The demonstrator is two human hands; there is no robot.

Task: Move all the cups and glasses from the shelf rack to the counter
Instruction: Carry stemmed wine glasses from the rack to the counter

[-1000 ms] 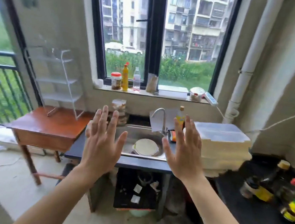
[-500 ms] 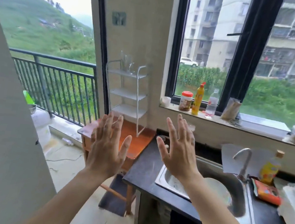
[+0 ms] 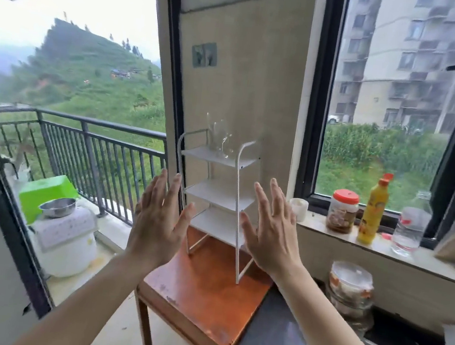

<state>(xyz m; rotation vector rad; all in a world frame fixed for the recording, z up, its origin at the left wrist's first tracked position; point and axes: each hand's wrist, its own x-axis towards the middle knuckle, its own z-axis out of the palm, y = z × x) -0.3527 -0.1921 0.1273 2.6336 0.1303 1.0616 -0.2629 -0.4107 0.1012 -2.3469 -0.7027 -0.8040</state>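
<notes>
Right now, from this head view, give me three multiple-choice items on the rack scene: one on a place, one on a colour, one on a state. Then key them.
1. Where do the clear glasses stand on the white shelf rack?
A. top shelf
B. middle shelf
C. bottom shelf

2. What colour is the lid of the jar on the windowsill?
A. blue
B. red
C. black

3. How are the left hand and the right hand?
A. both open and holding nothing
B. left hand gripping a glass
C. right hand gripping the rack

Key:
1 A: the glasses show on the top shelf, while the two shelves below look bare.
2 B: the jar's lid is red, next to the yellow bottle.
3 A: the fingers of both hands are spread in front of the rack, with nothing in them.
</notes>
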